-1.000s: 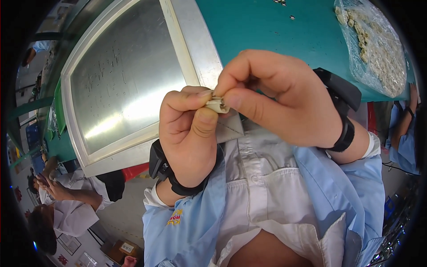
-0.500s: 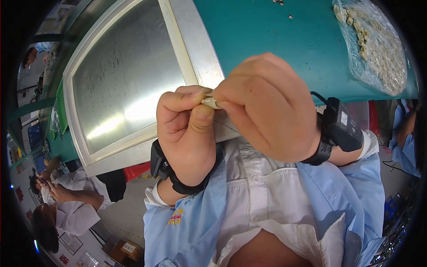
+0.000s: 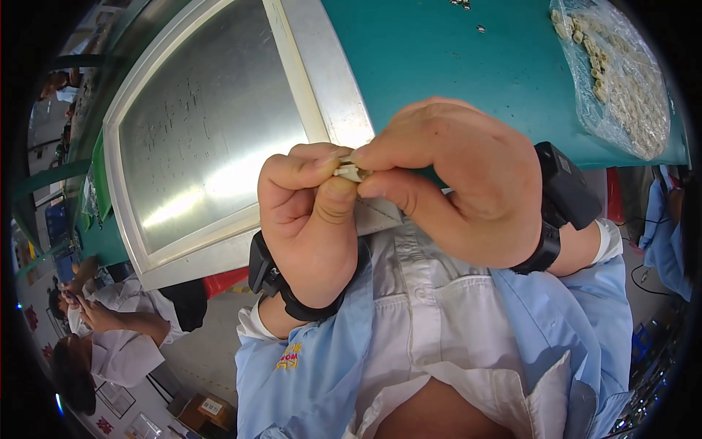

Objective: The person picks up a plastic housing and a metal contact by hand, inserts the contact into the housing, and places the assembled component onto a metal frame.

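Between my hands is a small cream plastic part [image 3: 351, 173], held just in front of the near right corner of a metal tray. My left hand [image 3: 307, 212] pinches its left side between thumb and forefinger, the other fingers curled. On the right end of it, the thumb and forefinger of my right hand [image 3: 468, 183] close in a pinch. The fingertips cover much of the part, and its finer details are too small to make out.
A shallow silver tray [image 3: 342, 95] with a pale raised rim and small dark bits lies at left on the green tabletop [image 3: 431, 58]. A clear bag [image 3: 621, 88] of cream parts rests at far right. Small metal pieces [image 3: 480, 28] lie farther back. A person [image 3: 121, 336] sits at left.
My right hand has turned and its wrist has shifted slightly right, parting thumb and forefinger a little and showing more of the cream part. My left hand has barely moved.
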### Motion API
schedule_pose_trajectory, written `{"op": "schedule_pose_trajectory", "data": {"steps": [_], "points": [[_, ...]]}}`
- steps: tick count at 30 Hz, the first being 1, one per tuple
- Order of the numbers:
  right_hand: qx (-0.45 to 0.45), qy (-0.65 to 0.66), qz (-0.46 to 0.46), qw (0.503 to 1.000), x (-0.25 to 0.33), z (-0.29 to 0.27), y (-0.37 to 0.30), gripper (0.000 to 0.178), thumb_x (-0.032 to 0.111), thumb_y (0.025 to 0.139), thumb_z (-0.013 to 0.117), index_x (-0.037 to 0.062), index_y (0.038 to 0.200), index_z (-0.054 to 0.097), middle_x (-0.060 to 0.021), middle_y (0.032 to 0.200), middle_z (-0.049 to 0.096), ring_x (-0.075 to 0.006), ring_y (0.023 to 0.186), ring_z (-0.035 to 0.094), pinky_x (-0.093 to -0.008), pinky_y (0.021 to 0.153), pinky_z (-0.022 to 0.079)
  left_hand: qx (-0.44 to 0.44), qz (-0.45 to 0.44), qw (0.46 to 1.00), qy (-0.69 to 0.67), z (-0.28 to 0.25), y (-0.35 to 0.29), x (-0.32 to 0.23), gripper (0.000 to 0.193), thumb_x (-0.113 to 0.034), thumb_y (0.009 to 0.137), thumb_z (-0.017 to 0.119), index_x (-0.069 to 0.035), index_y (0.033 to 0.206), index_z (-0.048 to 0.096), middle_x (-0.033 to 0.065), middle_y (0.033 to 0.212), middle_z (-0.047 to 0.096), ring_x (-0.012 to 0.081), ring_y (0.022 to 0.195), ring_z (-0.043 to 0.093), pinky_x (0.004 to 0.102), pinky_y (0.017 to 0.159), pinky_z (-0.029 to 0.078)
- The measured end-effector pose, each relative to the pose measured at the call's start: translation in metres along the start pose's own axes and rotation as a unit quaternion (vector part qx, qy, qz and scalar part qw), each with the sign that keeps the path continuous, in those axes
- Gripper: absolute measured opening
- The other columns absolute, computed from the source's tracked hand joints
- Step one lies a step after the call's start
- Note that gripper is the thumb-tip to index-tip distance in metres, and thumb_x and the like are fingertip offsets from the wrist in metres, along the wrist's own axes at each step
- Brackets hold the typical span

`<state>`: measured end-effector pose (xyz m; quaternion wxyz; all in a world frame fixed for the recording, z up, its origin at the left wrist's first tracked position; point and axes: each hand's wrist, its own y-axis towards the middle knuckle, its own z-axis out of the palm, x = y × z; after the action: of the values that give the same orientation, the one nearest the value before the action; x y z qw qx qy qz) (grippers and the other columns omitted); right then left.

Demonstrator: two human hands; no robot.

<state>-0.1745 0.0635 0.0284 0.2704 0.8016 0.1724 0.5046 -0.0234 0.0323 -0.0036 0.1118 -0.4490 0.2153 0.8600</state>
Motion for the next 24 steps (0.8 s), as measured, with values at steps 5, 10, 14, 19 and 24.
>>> {"op": "schedule_pose_trajectory", "data": {"steps": [5,10,14,19,24], "points": [[0.027,0.003,0.033,0.999,0.005,-0.009,0.005,0.015,0.003,0.071,0.069,0.0036,0.084,0.061,-0.0069,0.074,0.060,-0.0198,0.066,0.059,-0.0264,0.059,0.046,-0.012,-0.021,1.000,0.009,0.003,0.000,-0.002,0.014,-0.003,0.086,0.053,-0.003,0.099,0.046,0.0092,0.096,0.055,0.0139,0.086,0.053,0.0253,0.078,0.042],[0.116,0.080,0.157,0.977,0.002,-0.017,0.012,0.009,0.003,0.076,0.064,0.0018,0.084,0.060,-0.0052,0.074,0.060,-0.0143,0.065,0.058,-0.0237,0.059,0.044,-0.028,-0.072,0.997,0.003,0.006,-0.001,-0.007,0.014,-0.010,0.090,0.049,-0.002,0.101,0.046,0.0064,0.091,0.055,0.0113,0.082,0.052,0.0245,0.075,0.042],[0.124,0.093,0.148,0.977,0.000,-0.015,0.012,0.006,0.003,0.078,0.061,0.0010,0.083,0.059,-0.0047,0.074,0.060,-0.0126,0.065,0.057,-0.0228,0.059,0.044,-0.011,-0.102,0.995,-0.019,0.005,0.000,-0.008,0.016,-0.014,0.092,0.047,-0.002,0.103,0.045,0.0047,0.087,0.055,0.0100,0.078,0.051,0.0243,0.072,0.041],[0.109,0.150,0.197,0.963,0.002,-0.011,0.009,0.005,0.004,0.079,0.061,0.0013,0.082,0.059,-0.0045,0.073,0.059,-0.0125,0.065,0.056,-0.0229,0.059,0.044,0.006,-0.085,0.996,-0.017,0.006,0.002,-0.008,0.016,-0.014,0.092,0.047,-0.002,0.103,0.044,0.0048,0.086,0.054,0.0099,0.076,0.050,0.0249,0.070,0.041],[0.110,0.094,0.140,0.980,0.001,-0.013,0.010,0.004,0.004,0.080,0.060,0.0012,0.082,0.059,-0.0044,0.073,0.059,-0.0123,0.065,0.055,-0.0230,0.058,0.043,-0.005,-0.076,0.997,-0.013,0.009,0.003,-0.009,0.016,-0.014,0.091,0.047,-0.003,0.102,0.044,0.0056,0.089,0.054,0.0104,0.076,0.050,0.0252,0.070,0.041]]}}
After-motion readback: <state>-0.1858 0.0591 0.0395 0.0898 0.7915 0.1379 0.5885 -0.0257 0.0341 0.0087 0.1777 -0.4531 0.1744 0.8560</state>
